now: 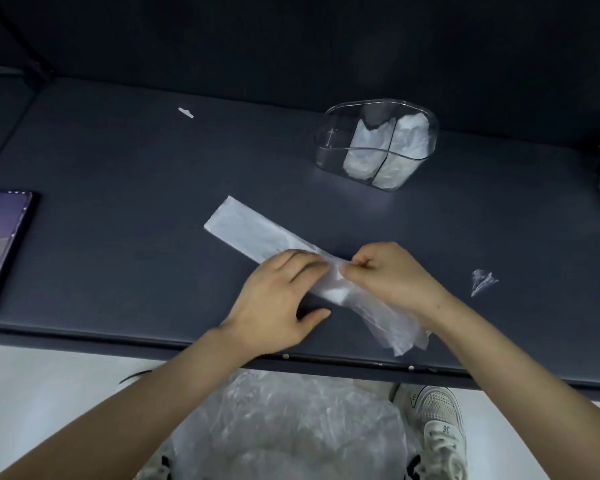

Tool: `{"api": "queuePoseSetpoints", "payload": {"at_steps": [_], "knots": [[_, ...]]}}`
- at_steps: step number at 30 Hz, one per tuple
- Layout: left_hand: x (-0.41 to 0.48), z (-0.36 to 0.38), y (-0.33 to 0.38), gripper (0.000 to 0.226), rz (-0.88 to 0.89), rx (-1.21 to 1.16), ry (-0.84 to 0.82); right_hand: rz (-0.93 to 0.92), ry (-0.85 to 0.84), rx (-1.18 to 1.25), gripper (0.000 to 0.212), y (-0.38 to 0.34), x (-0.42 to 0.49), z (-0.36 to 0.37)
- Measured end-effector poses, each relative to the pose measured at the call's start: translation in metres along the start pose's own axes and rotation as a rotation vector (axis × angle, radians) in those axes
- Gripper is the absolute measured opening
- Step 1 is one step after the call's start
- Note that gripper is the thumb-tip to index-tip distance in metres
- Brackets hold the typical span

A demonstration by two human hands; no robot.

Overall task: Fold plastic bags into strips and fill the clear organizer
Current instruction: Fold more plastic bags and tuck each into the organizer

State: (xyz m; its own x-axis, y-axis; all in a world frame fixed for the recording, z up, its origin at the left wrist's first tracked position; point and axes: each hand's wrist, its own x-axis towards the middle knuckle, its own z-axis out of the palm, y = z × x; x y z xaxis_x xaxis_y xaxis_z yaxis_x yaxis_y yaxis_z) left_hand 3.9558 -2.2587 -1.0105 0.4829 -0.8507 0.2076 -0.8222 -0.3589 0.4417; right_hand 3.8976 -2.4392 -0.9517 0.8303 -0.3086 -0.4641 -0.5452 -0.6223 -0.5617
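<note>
The bag strip (257, 233) is pressed flat on the tabletop (118, 220) by the left hand (274, 303), fingers straight, and pinched by the right hand (388, 275).

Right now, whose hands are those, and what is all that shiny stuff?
They belong to a person wearing a camera on their head, so you look down as they do. On the dark table lies a plastic bag folded into a long strip. The left hand presses it flat; the right hand pinches it with its fingers. Behind stands a clear organizer with folded bags in some of its pockets. A phone lies at the left edge, and more bags wait below the table.
</note>
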Motion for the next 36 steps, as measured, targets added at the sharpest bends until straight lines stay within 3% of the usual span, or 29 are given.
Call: {"api": "queuePoseSetpoints", "payload": {"at_steps": [4,7,10,13,17,20,24,26,30,36], "knots": [[0.006,0.004,0.003,0.027,-0.055,-0.051,0.188,0.267,-0.249,0.643,0.021,-0.015,0.000,-0.016],[0.011,-0.008,0.011,0.032,-0.365,-0.314,0.304,0.272,-0.154,1.080,0.020,-0.013,0.006,-0.029],[0.018,-0.014,0.012,0.048,-0.669,-0.676,0.302,0.133,-0.099,0.882,0.025,-0.015,0.011,-0.020],[0.017,-0.016,0.011,0.046,-0.667,-0.744,0.264,0.068,-0.040,0.707,0.016,-0.025,0.017,0.003],[0.004,-0.022,0.009,0.048,-0.597,-0.839,0.152,-0.026,0.030,0.746,0.011,-0.028,0.014,0.018],[-0.004,-0.037,0.007,0.020,-0.611,-1.045,0.127,-0.092,-0.017,0.728,0.014,-0.019,0.005,0.022],[-0.001,-0.054,-0.007,0.052,-0.720,-1.345,0.129,-0.118,-0.058,0.550,0.018,-0.015,0.003,0.028],[0.005,-0.061,-0.015,0.047,-0.776,-1.389,0.190,-0.121,-0.049,0.454,0.018,-0.017,0.005,0.031],[0.014,-0.064,-0.035,0.035,-0.901,-1.250,0.357,-0.198,0.014,0.245,0.023,-0.018,0.015,0.034],[0.013,-0.051,-0.054,0.037,-0.794,-0.570,0.330,-0.209,0.046,0.051,0.024,-0.019,0.020,0.040]]}}
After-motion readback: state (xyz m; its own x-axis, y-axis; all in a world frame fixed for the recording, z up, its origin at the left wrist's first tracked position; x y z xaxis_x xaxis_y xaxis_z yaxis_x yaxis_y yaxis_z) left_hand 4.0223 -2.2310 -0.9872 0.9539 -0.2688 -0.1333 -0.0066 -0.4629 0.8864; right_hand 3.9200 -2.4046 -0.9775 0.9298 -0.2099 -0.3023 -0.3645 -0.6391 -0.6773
